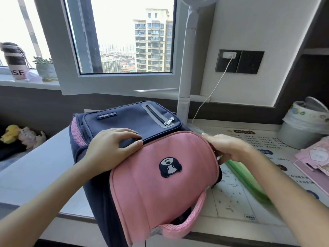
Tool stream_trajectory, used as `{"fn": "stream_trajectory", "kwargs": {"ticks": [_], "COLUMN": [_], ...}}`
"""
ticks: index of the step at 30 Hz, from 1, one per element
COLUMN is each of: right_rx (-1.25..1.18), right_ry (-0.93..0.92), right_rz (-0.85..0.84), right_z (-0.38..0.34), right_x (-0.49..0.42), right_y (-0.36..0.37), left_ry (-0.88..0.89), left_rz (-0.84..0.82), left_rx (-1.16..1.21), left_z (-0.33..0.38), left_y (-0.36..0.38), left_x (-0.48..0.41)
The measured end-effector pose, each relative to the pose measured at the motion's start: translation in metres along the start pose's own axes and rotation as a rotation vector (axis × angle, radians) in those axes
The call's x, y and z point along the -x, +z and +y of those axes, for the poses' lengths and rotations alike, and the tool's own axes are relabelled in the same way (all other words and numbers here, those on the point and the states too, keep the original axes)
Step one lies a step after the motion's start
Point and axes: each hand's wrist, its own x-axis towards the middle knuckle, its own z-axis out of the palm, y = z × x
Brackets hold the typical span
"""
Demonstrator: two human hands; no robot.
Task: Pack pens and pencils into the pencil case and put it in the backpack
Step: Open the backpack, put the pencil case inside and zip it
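Left hand [110,148] lies flat on the backpack [99,193], palm down, fingers straight and close together, resting across the near edge of the navy front pocket [131,120] where it meets the pink flap [142,189]; right hand [229,148] grips the flap's right edge, thumb laid along the top, fingers curled down over the side; what those fingers pinch below the edge is hidden. The backpack lies on its back on the desk [35,175], its top end towards the person and hanging a little past the desk's near edge; the flap is down over the opening, a dark animal patch [170,167] at its middle, a pink mesh handle [192,216] at the near end. A green folder [247,182] lies on the printed desk mat [240,198] just under the right wrist; beyond it a lined bin [293,134] stands by the wall; a white cable [210,97] runs from the wall socket [239,61] down to the desk; plush toys [23,136] sit far left, and a plant pot [46,70] on the sill.
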Motion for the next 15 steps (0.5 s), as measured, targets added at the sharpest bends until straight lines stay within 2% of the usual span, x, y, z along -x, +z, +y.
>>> {"fn": "stream_trajectory", "kwargs": {"ticks": [4, 8, 11, 13, 15], "right_rx": [-0.019, -0.051, 0.007, 0.026, -0.035], "right_ry": [-0.011, -0.243, -0.354, -0.353, -0.34], "right_rz": [0.004, 0.061, 0.225, 0.341, 0.352], "right_z": [0.033, 0.06, 0.082, 0.099, 0.111], "right_x": [0.026, 0.045, 0.046, 0.034, 0.022], "right_y": [0.005, 0.02, 0.048, 0.06, 0.06], "left_ry": [-0.022, -0.005, 0.074, 0.143, 0.185], "left_rz": [-0.018, -0.109, -0.225, -0.3, -0.317], "left_rx": [-0.028, -0.091, -0.12, -0.217, -0.296], "left_z": [0.004, 0.016, 0.028, 0.039, 0.049], "left_y": [0.0, 0.002, 0.007, 0.015, 0.022], "left_x": [-0.001, -0.006, -0.01, -0.013, -0.019]}}
